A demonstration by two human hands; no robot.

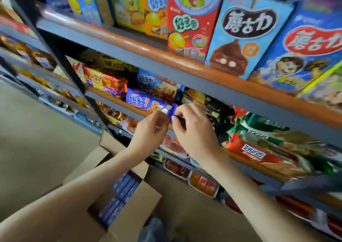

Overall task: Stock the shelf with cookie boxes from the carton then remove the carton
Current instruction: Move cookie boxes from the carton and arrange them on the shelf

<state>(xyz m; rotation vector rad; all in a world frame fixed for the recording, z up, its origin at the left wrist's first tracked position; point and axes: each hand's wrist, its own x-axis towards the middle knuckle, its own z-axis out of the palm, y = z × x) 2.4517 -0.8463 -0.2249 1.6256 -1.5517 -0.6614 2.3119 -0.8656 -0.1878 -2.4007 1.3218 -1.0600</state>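
Observation:
A long blue cookie box (146, 102) lies on the front edge of the middle shelf (114, 101), its right end sticking out. My left hand (149, 132) pinches that end from below. From the right, my right hand (194, 129) grips the same end, fingers curled round it. Another blue cookie box (159, 83) lies behind it on the shelf. On the floor below my arms stands the open brown carton (129, 210), with several blue boxes (120, 195) packed inside.
The grey shelf rack holds snack packs: orange packs (105, 81) left of the cookie box, dark and green-red packs (262, 145) to the right, tall cartoon boxes (246, 31) above, trays (201, 184) below. A dark upright post (61, 56) stands left. Bare floor (37, 140) lies left of the carton.

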